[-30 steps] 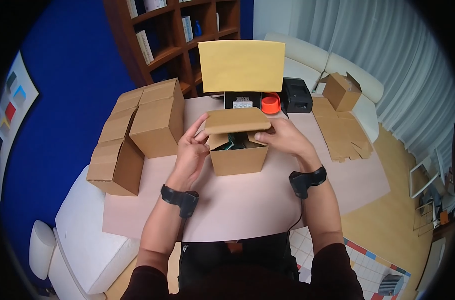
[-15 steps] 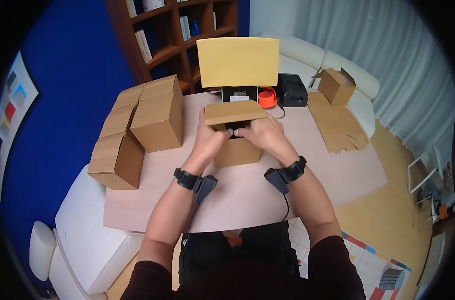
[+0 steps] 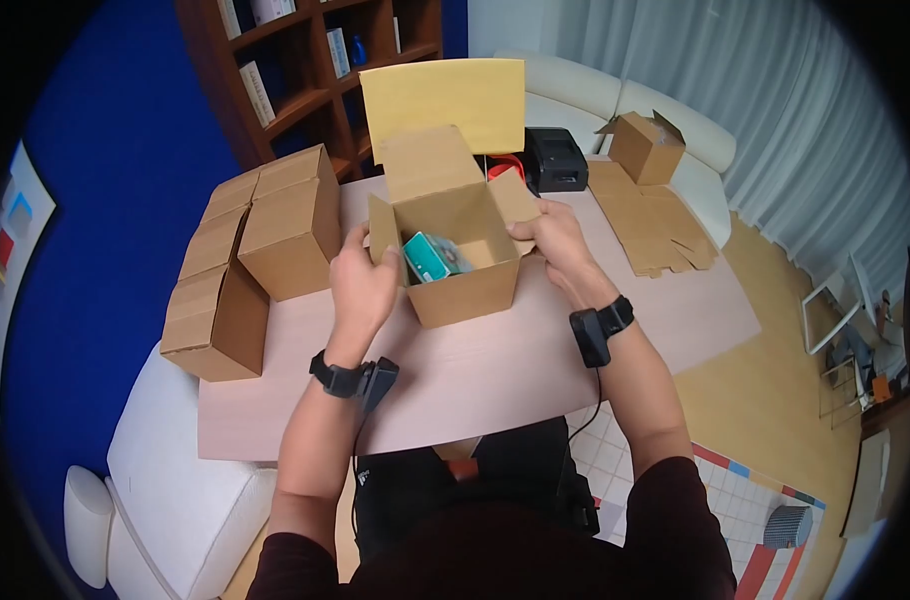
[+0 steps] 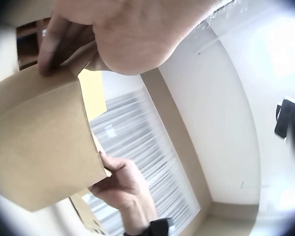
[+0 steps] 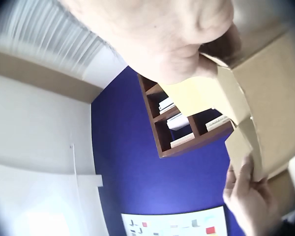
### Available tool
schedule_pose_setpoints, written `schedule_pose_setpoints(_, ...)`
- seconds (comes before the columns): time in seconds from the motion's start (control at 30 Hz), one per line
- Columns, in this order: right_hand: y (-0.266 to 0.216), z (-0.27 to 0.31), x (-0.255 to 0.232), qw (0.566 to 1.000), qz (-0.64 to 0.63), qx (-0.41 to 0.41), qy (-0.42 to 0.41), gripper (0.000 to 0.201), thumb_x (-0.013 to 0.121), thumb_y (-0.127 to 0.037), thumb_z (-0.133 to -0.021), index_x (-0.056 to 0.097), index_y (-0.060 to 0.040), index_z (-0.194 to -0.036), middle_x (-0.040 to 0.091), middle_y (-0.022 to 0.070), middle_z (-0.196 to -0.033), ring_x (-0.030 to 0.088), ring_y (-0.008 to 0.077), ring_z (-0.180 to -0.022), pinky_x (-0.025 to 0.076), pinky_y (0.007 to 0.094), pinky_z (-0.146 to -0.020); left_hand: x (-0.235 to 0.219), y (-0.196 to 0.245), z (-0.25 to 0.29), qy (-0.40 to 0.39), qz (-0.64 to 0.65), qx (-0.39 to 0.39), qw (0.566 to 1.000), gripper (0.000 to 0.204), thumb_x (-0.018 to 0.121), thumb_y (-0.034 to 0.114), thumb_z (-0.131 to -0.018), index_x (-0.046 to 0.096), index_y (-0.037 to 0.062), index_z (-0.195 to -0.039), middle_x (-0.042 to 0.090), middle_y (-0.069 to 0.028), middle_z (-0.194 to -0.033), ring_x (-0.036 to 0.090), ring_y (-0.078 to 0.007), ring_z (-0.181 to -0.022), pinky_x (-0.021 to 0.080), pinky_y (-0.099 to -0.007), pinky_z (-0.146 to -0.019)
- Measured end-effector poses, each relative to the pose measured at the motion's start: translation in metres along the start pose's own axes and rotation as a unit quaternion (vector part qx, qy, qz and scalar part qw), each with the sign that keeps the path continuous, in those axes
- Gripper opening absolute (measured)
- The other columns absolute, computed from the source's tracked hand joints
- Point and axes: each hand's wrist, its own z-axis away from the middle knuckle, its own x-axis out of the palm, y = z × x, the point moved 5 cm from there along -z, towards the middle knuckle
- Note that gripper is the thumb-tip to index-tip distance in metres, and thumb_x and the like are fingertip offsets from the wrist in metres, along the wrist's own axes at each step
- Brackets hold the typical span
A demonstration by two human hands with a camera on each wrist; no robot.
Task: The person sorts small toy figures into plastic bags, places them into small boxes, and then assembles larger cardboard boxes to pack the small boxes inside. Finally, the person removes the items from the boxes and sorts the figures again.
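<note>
An open cardboard box (image 3: 463, 298) stands on the table, its lid (image 3: 430, 165) folded up at the back. Inside it, against the left wall, leans a small teal package (image 3: 428, 257) with a clear-looking part beside it. My left hand (image 3: 363, 288) pinches the left side flap (image 3: 383, 235), thumb on the inner face; the same grip shows from across in the right wrist view, where the flap (image 5: 241, 147) sticks out from the box. On the other side, my right hand (image 3: 565, 243) pinches the right side flap (image 3: 516, 195), which is bent outward.
Several closed cardboard boxes (image 3: 287, 235) stand in rows on the left of the table (image 3: 475, 390). Behind the open box are a yellow panel (image 3: 445, 105), a red round item (image 3: 505, 168) and a black device (image 3: 556, 160). Flattened cardboard (image 3: 647, 220) and another open box (image 3: 649, 148) lie to the right.
The lid has swung from over the opening to upright at the back, baring the teal package. My hands have moved apart from the front of the opening to the two side flaps.
</note>
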Motion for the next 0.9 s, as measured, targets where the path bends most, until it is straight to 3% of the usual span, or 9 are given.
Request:
schedule_pose_setpoints(0.13, -0.019, 0.032, -0.007, 0.984, -0.12, -0.124, 0.045, 0.03, 0.067, 0.009, -0.087, 0.073, 0.0057, -0.116, 0.076, 0.0111, -0.105, 0.072, 0.0223, -0.093, 0.058, 0.0382, -0.083, 0.014, -0.031, 0.003, -0.009, 0.359, -0.103, 0.927, 0.023, 0.064, 0.009, -0.103, 0.067, -0.0037, -0.121, 0.08, -0.0135, -0.097, 0.075, -0.0183, -0.084, 0.059, -0.0331, -0.076)
schedule_pose_setpoints(0.2, -0.017, 0.051, -0.002, 0.978, -0.078, -0.183, 0.06, 0.026, 0.068, 0.011, -0.084, 0.074, 0.0048, -0.109, 0.075, 0.0103, -0.1, 0.072, 0.0248, -0.09, 0.057, 0.0394, -0.08, 0.034, -0.062, -0.005, -0.037, 0.308, -0.14, 0.94, 0.019, 0.063, 0.013, -0.106, 0.068, -0.0015, -0.116, 0.079, -0.0117, -0.103, 0.074, -0.0169, -0.09, 0.059, -0.0349, -0.078)
schedule_pose_setpoints(0.27, -0.024, 0.082, 0.017, 0.827, 0.238, -0.498, 0.11, 0.02, 0.071, 0.008, -0.076, 0.07, 0.0022, -0.094, 0.068, 0.0092, -0.091, 0.067, 0.0284, -0.082, 0.054, 0.0399, -0.073, 0.057, -0.09, -0.013, -0.114, 0.212, -0.201, 0.95, 0.02, 0.061, 0.016, -0.109, 0.07, 0.0001, -0.117, 0.077, -0.0093, -0.109, 0.072, -0.0161, -0.097, 0.058, -0.0353, -0.079)
schedule_pose_setpoints(0.3, -0.018, 0.09, 0.023, 0.826, 0.236, -0.502, 0.106, 0.02, 0.071, 0.008, -0.076, 0.07, 0.0022, -0.094, 0.068, 0.0092, -0.091, 0.067, 0.0284, -0.082, 0.054, 0.0399, -0.073, 0.06, -0.087, -0.011, -0.109, 0.212, -0.201, 0.95, 0.02, 0.061, 0.016, -0.109, 0.07, 0.0001, -0.117, 0.077, -0.0093, -0.109, 0.072, -0.0161, -0.097, 0.058, -0.0353, -0.079)
schedule_pose_setpoints(0.37, -0.007, 0.112, 0.053, 0.679, 0.414, -0.604, 0.047, 0.018, 0.071, -0.003, -0.069, 0.066, -0.001, -0.086, 0.061, 0.0098, -0.087, 0.063, 0.0296, -0.08, 0.05, 0.0381, -0.069, 0.078, -0.081, -0.007, -0.123, 0.285, -0.258, 0.915, 0.018, 0.061, 0.016, -0.109, 0.071, 0.0007, -0.112, 0.073, -0.0063, -0.09, 0.066, -0.0129, -0.072, 0.052, -0.0294, -0.062)
schedule_pose_setpoints(0.53, 0.035, 0.117, 0.076, 0.6, 0.48, -0.64, 0.002, 0.018, 0.067, -0.012, -0.071, 0.068, -0.0011, -0.084, 0.061, 0.0088, -0.086, 0.06, 0.0247, -0.082, 0.048, 0.0368, -0.07, 0.083, -0.05, 0.002, -0.153, 0.456, -0.317, 0.817, 0.024, 0.057, 0.019, -0.11, 0.069, 0.0022, -0.122, 0.072, -0.0047, -0.096, 0.063, -0.0129, -0.074, 0.053, -0.0312, -0.068)
schedule_pose_setpoints(0.6, 0.035, 0.117, 0.077, 0.582, 0.48, -0.657, 0.004, 0.018, 0.067, -0.013, -0.071, 0.068, -0.001, -0.084, 0.061, 0.0089, -0.087, 0.059, 0.0245, -0.083, 0.048, 0.0367, -0.071, 0.082, -0.063, 0.001, -0.175, 0.398, -0.311, 0.845, 0.027, 0.053, 0.016, -0.107, 0.069, -0.0006, -0.123, 0.069, -0.0043, -0.104, 0.061, -0.0177, -0.086, 0.054, -0.0366, -0.096)
schedule_pose_setpoints(0.7, 0.034, 0.114, 0.08, 0.591, 0.496, -0.637, -0.004, 0.019, 0.067, -0.013, -0.071, 0.069, -0.0004, -0.085, 0.063, 0.0096, -0.089, 0.06, 0.0241, -0.084, 0.049, 0.036, -0.073, 0.091, -0.08, 0.006, -0.148, 0.481, -0.391, 0.771, 0.026, 0.052, 0.016, -0.107, 0.068, -0.0014, -0.118, 0.064, -0.0057, -0.107, 0.053, -0.0194, -0.083, 0.053, -0.0369, -0.099)
schedule_pose_setpoints(0.9, 0.021, 0.119, 0.086, 0.563, 0.514, -0.646, -0.015, 0.017, 0.068, -0.012, -0.073, 0.07, -0.001, -0.086, 0.064, 0.0104, -0.093, 0.06, 0.0251, -0.084, 0.049, 0.0361, -0.073, 0.088, -0.076, 0.0, -0.173, 0.501, -0.412, 0.742, 0.028, 0.049, 0.015, -0.107, 0.067, -0.0032, -0.118, 0.066, -0.0132, -0.119, 0.064, -0.0236, -0.101, 0.055, -0.0405, -0.098)
